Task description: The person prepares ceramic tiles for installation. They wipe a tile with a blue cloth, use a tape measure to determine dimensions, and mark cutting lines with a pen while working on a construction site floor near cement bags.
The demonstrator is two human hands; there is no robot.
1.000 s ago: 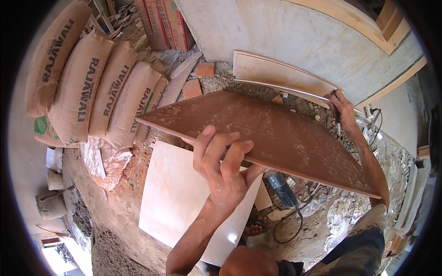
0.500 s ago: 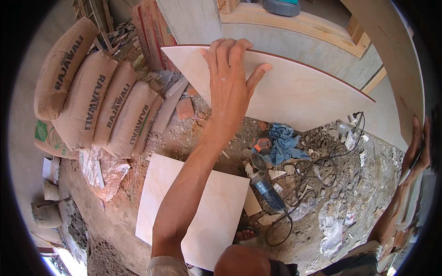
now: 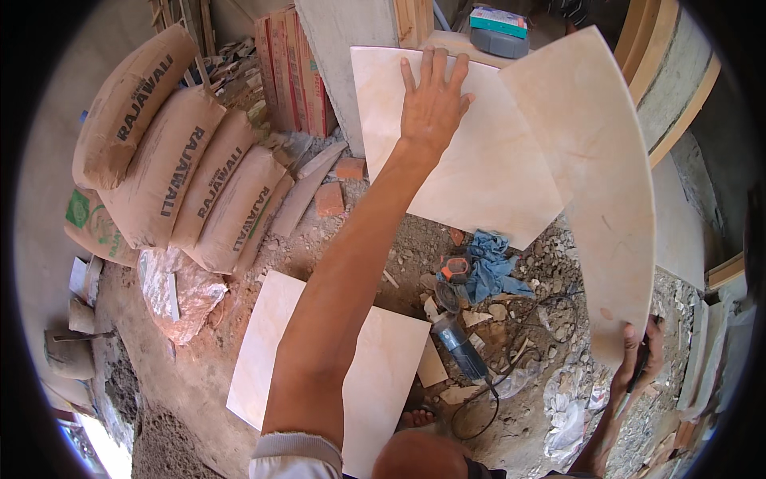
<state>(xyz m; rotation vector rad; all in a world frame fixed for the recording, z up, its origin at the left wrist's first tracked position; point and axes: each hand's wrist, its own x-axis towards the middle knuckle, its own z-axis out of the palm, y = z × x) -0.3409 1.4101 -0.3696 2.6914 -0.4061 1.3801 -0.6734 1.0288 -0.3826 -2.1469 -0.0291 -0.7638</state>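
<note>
My left hand (image 3: 433, 100) lies against the upper face of a large cream tile (image 3: 471, 160), its fingers spread near the top edge. This tile leans against the wall. My right hand (image 3: 645, 355) grips the lower end of a second cream tile (image 3: 610, 199), held up on edge. Its far corner overlaps the leaning tile's right side. A slim dark stick-like thing (image 3: 638, 367) is also between the right hand's fingers; its kind is unclear. Below my left forearm another cream tile (image 3: 391, 351) rests flat on the ground.
A corded angle grinder (image 3: 467, 351) lies on rubble by a blue cloth (image 3: 493, 271) and an orange tape measure (image 3: 456, 269). Brown paper sacks (image 3: 175, 168) are stacked at left. Red boxes (image 3: 295, 76) stand behind. A grey case (image 3: 499, 40) sits on the wooden frame.
The right hand has brought its tile leftward, in front of the leaning one. My left hand has shifted from gripping over the leaning tile's top edge to lying on its face.
</note>
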